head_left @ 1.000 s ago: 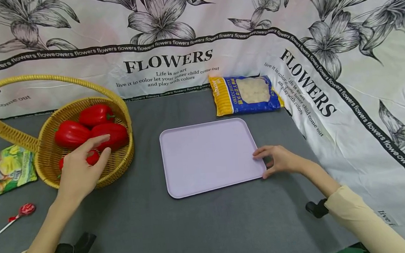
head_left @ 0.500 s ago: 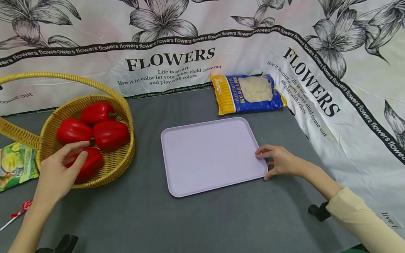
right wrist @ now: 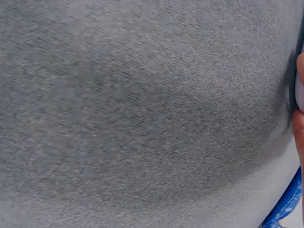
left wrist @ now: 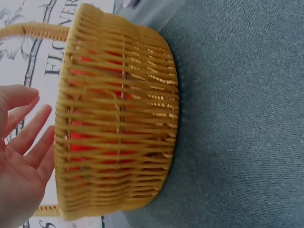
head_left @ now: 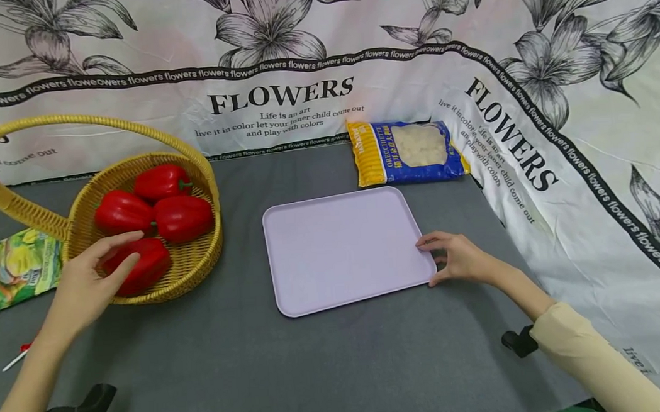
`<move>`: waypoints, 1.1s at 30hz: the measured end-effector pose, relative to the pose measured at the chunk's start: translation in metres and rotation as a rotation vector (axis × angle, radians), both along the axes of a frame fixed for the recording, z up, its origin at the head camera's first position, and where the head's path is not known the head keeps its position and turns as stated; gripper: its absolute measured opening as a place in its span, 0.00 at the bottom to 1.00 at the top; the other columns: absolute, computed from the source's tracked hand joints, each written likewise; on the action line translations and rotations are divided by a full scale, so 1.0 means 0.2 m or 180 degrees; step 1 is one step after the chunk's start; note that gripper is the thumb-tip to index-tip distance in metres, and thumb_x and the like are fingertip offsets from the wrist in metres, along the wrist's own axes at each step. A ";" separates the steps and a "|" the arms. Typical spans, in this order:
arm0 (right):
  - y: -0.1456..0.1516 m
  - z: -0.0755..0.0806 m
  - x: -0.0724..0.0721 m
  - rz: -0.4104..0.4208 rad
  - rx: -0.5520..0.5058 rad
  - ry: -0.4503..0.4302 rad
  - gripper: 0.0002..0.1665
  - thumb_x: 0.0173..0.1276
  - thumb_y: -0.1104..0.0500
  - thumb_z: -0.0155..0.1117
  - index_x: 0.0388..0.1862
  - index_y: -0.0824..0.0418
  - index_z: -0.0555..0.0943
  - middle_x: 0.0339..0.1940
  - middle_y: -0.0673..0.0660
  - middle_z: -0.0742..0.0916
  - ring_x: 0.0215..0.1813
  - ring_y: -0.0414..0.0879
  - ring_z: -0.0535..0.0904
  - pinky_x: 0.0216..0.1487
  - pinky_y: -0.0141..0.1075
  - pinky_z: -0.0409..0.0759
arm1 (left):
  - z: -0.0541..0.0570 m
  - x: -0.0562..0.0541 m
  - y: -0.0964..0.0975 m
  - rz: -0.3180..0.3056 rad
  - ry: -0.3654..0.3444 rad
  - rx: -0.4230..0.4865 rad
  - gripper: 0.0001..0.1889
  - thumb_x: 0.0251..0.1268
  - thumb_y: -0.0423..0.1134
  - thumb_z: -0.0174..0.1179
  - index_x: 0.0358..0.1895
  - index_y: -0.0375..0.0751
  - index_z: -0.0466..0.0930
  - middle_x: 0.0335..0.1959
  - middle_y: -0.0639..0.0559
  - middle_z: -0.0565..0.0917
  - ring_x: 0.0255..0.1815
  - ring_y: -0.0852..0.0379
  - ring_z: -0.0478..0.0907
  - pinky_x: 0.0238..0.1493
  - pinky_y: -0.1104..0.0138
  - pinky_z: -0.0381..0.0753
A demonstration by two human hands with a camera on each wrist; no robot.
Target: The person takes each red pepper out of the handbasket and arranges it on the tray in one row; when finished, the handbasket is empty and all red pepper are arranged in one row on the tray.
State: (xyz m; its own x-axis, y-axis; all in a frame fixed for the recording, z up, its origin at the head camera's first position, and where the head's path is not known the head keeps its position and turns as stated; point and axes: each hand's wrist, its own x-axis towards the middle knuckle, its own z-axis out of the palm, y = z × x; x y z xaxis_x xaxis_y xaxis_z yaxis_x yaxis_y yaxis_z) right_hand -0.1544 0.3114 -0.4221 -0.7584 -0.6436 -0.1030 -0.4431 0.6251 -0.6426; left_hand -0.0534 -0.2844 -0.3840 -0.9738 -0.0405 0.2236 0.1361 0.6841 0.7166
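Because the left hand (head_left: pixel 87 280) has its fingers spread at the near red pepper (head_left: pixel 148 267), contact unclear, a shallow hold could let that smooth skin slip, or the rim of the basket (head_left: pixel 215 251) could catch it. The right hand (head_left: pixel 459 259) pinches the right edge of the tray (head_left: pixel 344 249). Three other peppers (head_left: pixel 183 219) crowd beyond; the handle (head_left: pixel 92 120) leans left. A pasta bag (head_left: pixel 368 156) lies far right, a green packet (head_left: pixel 13 266) left.

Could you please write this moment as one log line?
left hand: at front pepper in basket | right hand: touching tray right edge
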 end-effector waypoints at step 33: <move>-0.01 0.00 -0.02 -0.0152 0.0103 -0.0086 0.40 0.38 0.61 0.84 0.52 0.75 0.80 0.57 0.66 0.78 0.55 0.60 0.77 0.45 0.35 0.82 | 0.01 -0.27 -0.22 -0.0592 -0.0696 0.1125 0.27 0.61 0.22 0.59 0.64 0.37 0.69 0.53 0.73 0.77 0.53 0.79 0.73 0.48 0.84 0.72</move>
